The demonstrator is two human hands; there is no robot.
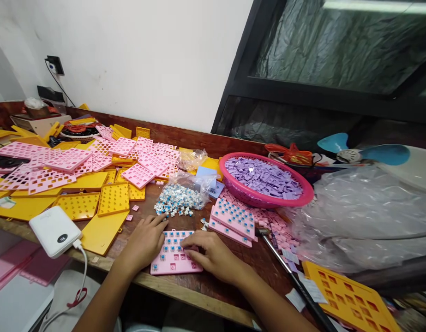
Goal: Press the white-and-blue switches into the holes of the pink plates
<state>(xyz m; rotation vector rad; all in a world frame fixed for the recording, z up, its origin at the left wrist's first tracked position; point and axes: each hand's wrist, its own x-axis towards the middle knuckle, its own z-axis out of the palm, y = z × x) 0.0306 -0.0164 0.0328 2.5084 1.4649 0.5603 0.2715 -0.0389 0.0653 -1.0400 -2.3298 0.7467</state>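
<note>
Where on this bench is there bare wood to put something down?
Bare wood shows between the yellow plates and the left hand, and along the front edge right of the right hand. Pink plates, the switch pile and pink basket crowd elsewhere.

No words, brand names or numbers are showing clearly enough to read anywhere in the head view. The white power bank [54,230] at about eight o'clock is carrying a small dark round display, but its figures are blurring out. Small white paper slips [304,286] are lying at about five o'clock beside a yellow plate [351,295], and any print on them is too small to make out.
</note>
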